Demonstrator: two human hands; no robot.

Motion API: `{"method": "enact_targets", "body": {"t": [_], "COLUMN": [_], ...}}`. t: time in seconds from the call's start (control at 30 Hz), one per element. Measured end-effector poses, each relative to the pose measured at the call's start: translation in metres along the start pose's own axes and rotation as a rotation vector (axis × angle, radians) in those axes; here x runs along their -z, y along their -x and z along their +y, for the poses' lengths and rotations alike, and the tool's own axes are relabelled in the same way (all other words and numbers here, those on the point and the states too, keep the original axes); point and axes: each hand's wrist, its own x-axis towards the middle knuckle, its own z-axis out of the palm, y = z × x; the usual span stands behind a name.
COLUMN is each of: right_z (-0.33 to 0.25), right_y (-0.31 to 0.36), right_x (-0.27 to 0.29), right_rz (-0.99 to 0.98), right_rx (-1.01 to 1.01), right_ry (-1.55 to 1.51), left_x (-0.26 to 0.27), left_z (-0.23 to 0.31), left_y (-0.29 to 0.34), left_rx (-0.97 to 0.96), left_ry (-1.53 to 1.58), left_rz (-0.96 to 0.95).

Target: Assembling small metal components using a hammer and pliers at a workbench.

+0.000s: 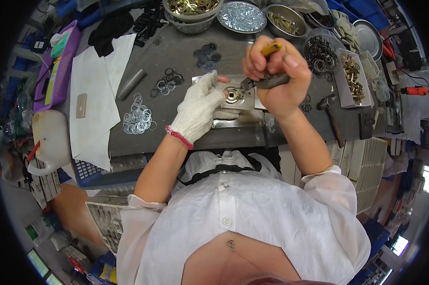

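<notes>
My left hand [200,104], in a white knit glove with bare fingertips, steadies a flat metal plate [245,100] on the bench. Set in this plate is a round brass-coloured fitting [232,95] with a hole at its middle. My bare right hand [283,76] is closed around a pair of pliers [272,81] with a dark grip and a yellow handle end. The jaws of the pliers point left, just above the plate beside the fitting. Part of the tool is hidden by my fingers.
Loose clear rings [137,116] and dark rings [168,80] lie to the left, near a metal rod [132,84]. Bowls of small parts [242,17] line the back. At right are a hammer [332,121] and a box of brass pieces [352,78].
</notes>
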Motion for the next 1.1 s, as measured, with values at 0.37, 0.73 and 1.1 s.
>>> {"method": "enact_targets", "body": {"t": [0.37, 0.73, 1.1], "right_z": [-0.051, -0.112, -0.097], "right_y": [0.049, 0.181, 0.177], "right_x": [0.035, 0.194, 0.183], "right_rz": [0.245, 0.396, 0.317], "right_rx": [0.105, -0.566, -0.385], "right_ry": [0.498, 1.579, 1.904], "left_x": [0.007, 0.135, 0.066], "left_z": [0.033, 0.104, 0.05], "left_y": [0.028, 0.019, 0.034], "left_rx": [-0.212, -0.005, -0.516], "left_ry": [-0.478, -1.767, -0.608], "left_rz": [0.216, 0.576, 0.353]}}
